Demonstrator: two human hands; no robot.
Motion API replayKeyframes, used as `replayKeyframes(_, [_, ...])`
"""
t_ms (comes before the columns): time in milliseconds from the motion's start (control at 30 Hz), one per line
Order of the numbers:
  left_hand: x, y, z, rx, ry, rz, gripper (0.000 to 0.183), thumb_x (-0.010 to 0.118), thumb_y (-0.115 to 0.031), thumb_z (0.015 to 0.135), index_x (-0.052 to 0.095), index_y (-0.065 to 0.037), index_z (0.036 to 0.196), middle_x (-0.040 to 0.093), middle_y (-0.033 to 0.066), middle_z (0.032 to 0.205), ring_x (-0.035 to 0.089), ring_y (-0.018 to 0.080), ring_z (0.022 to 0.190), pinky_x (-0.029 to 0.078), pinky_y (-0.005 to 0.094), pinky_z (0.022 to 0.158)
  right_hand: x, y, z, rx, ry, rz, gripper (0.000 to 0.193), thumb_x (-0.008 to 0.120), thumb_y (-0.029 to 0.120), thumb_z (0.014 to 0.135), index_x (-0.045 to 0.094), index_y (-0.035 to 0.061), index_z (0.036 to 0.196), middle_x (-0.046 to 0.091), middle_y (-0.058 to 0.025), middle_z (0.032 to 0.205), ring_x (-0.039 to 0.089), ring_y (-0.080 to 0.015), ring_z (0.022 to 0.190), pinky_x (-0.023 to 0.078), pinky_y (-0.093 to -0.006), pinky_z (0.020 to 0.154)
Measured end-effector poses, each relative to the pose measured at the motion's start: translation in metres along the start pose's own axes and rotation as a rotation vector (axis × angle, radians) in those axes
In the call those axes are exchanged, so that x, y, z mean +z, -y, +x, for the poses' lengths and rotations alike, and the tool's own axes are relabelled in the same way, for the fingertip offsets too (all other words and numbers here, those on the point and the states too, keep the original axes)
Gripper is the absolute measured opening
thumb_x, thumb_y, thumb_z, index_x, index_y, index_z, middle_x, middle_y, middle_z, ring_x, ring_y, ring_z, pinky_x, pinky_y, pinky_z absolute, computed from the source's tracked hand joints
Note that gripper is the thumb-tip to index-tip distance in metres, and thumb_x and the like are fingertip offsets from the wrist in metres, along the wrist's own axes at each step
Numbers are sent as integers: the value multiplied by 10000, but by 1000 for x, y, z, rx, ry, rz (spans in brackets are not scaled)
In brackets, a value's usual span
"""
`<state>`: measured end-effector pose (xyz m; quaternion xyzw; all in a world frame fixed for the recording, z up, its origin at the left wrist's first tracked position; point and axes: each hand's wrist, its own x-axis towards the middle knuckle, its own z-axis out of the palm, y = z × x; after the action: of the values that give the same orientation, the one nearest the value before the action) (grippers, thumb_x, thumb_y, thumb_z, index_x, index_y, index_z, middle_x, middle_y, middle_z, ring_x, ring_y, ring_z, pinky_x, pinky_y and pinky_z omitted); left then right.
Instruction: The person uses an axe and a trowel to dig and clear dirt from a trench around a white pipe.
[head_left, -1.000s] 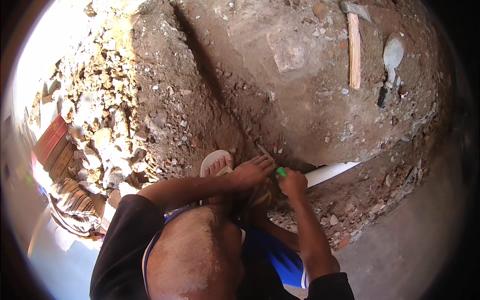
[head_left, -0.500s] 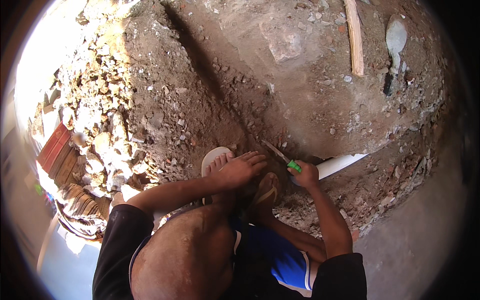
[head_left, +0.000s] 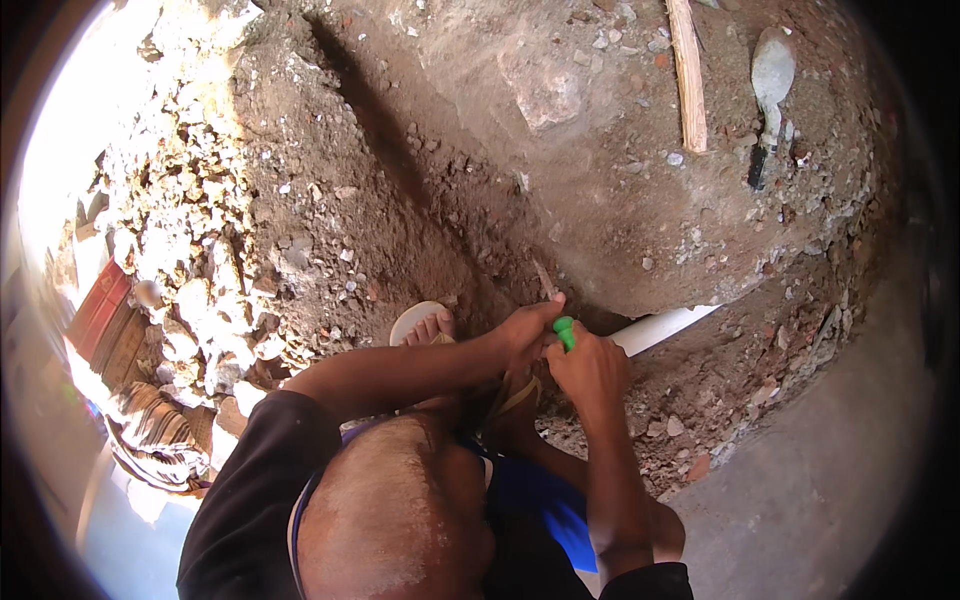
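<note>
My right hand (head_left: 592, 372) is wrapped round a slim tool with a green handle (head_left: 565, 333). Its narrow, brownish blade (head_left: 544, 279) points away from me, over the dirt of a trench; the blade's exact kind cannot be made out. Close against it, my left hand (head_left: 524, 332) has its fingers curled at the front of the handle, thumb up along the blade. Just beyond my right hand lies a white pipe (head_left: 668, 328), low in the trench, partly covered by the earth bank and my hand.
My sandalled foot (head_left: 422, 324) stands beside the trench (head_left: 385, 140). On the bank lie a wooden stick (head_left: 688, 85) and a cement-caked trowel (head_left: 772, 80). Sunlit rubble (head_left: 185, 250) rises at left, beside reddish stacked pieces (head_left: 100, 310) and a striped cloth (head_left: 155, 430).
My left hand has moved from above my foot rightward onto the tool. My right hand has shifted slightly left, turning the green handle more upright. The view has shifted a little.
</note>
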<state>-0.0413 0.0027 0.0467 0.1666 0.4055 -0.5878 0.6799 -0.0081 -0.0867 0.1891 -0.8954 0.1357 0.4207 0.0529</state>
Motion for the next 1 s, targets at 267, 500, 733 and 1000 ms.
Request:
replayKeyframes(267, [-11, -19, 27, 42, -171, 48, 410, 492, -354, 1008, 562, 42, 1090, 649, 153, 866, 635, 260, 720, 526, 452, 673, -1, 15, 17, -207, -276, 156, 433, 625, 364, 878, 649, 0, 1111, 635, -218, 1165, 657, -370, 985, 518, -475, 847])
replayKeyframes(500, [-9, -38, 3, -41, -147, -169, 273, 465, -243, 1008, 511, -47, 1192, 657, 112, 934, 659, 258, 787, 578, 450, 685, -151, 0, 170, -291, -1076, -30, 461, 575, 268, 957, 525, -34, 1301, 551, -247, 1277, 526, -400, 1182, 430, -489, 993])
replayKeyframes(733, [-26, -46, -25, -67, -71, 10, 281, 488, -258, 1005, 494, -49, 1192, 665, 118, 966, 673, 261, 825, 584, 450, 689, -222, 3, 236, -111, -751, -239, 447, 713, 226, 799, 593, 0, 1165, 652, -211, 1038, 621, -420, 972, 487, -479, 875])
replayKeyframes(1000, [-21, -27, -19, 177, -50, 8, 198, 489, -186, 965, 563, -33, 1067, 654, 111, 905, 658, 233, 749, 555, 400, 631, -207, 17, 122, -211, -464, 1217, 322, 553, 288, 951, 589, -2, 1086, 568, -31, 693, 507, -73, 506, 440, -199, 444])
